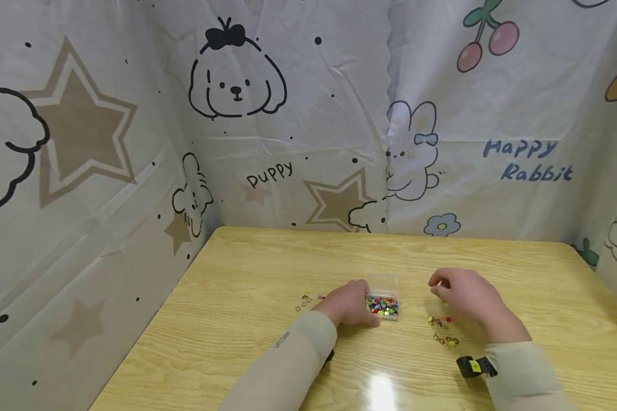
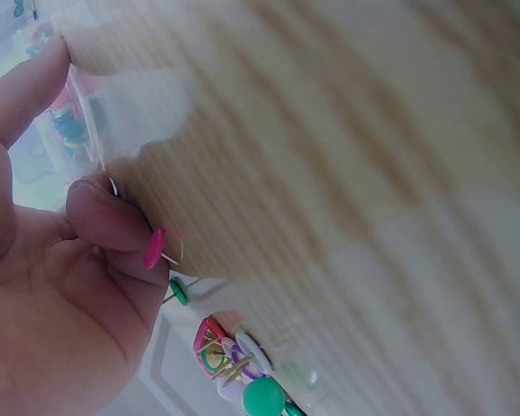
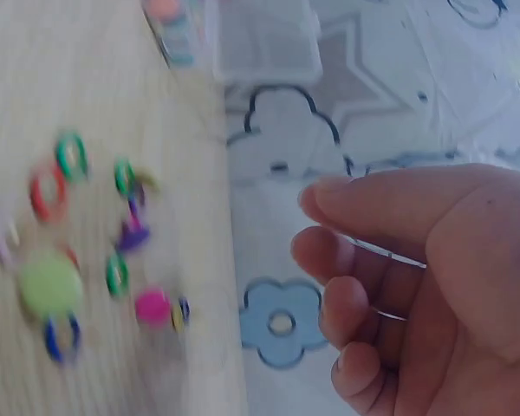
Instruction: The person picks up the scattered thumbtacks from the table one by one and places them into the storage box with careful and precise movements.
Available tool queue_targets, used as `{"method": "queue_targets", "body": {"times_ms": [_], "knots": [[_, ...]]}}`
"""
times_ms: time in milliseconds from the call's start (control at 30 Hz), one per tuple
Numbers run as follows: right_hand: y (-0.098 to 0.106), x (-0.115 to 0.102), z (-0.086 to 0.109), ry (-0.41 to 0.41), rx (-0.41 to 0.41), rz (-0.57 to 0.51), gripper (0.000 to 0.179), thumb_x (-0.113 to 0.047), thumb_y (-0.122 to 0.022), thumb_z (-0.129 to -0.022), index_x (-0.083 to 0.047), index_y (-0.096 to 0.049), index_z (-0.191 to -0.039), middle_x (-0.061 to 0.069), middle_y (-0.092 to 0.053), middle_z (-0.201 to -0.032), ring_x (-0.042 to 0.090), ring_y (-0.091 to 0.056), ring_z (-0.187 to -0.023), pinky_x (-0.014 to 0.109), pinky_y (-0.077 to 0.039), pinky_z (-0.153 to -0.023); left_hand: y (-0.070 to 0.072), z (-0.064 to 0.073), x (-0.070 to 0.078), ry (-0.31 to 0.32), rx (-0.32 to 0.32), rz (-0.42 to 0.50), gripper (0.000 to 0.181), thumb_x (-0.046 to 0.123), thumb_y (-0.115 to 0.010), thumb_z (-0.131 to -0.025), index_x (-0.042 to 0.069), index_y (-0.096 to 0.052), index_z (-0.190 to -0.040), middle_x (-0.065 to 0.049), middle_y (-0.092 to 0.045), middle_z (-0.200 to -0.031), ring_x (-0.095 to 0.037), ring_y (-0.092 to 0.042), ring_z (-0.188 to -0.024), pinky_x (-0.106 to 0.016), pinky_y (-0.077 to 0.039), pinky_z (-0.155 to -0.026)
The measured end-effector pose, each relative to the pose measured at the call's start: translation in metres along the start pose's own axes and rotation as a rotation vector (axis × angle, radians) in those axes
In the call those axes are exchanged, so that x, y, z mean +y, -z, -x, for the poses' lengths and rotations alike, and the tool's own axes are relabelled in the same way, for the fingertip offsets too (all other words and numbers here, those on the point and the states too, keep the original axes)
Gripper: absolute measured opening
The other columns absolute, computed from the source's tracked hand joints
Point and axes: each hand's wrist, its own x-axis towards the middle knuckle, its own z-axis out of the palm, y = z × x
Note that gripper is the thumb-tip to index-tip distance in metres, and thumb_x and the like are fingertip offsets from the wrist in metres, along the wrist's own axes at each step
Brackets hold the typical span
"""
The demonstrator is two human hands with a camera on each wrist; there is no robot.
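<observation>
A small clear plastic box (image 1: 383,281), lid raised at the back, holds many colourful thumbtacks (image 1: 384,306) on the wooden table. My left hand (image 1: 347,303) grips its left side, thumb toward the front and fingers toward the back. Close by that hand in the left wrist view are a pink thumbtack (image 2: 154,250) and a green one (image 2: 180,292). To the box's right, my right hand (image 1: 465,297) hovers over the table with loosely bent fingers. The right wrist view shows a gap between thumb and forefinger, nothing in it.
Loose thumbtacks (image 1: 449,342) lie in small groups on the table right of the box, near my right hand. Another scatter of tacks (image 1: 304,301) lies to its left. A printed cloth (image 1: 298,142) hangs behind the table's back edge and along the sides.
</observation>
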Motion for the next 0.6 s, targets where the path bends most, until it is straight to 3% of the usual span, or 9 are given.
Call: {"method": "queue_targets", "body": {"times_ms": [267,600], "knots": [[0.002,0.031,0.002,-0.078,-0.056,-0.030,0.012,-0.017,-0.063,-0.095,-0.011,-0.070,-0.103,0.007,-0.062,-0.096,0.026,-0.054,-0.086,0.048,-0.045,-0.078,-0.001,0.000,-0.001,0.006,0.002,0.004,0.065,0.047,-0.086,-0.079,0.014,-0.055,-0.126,-0.002,-0.059,-0.113,-0.016,-0.057,-0.088,-0.036,-0.051,-0.081],[-0.010,0.040,0.001,-0.083,-0.100,-0.041,0.003,-0.014,-0.069,-0.090,-0.012,-0.066,-0.089,0.001,-0.060,-0.083,0.022,-0.052,-0.077,0.043,-0.042,-0.073,-0.002,0.000,0.002,0.023,0.006,0.019,0.065,0.046,-0.087,-0.078,0.015,-0.054,-0.125,-0.001,-0.058,-0.112,-0.017,-0.056,-0.087,-0.037,-0.050,-0.082]]}}
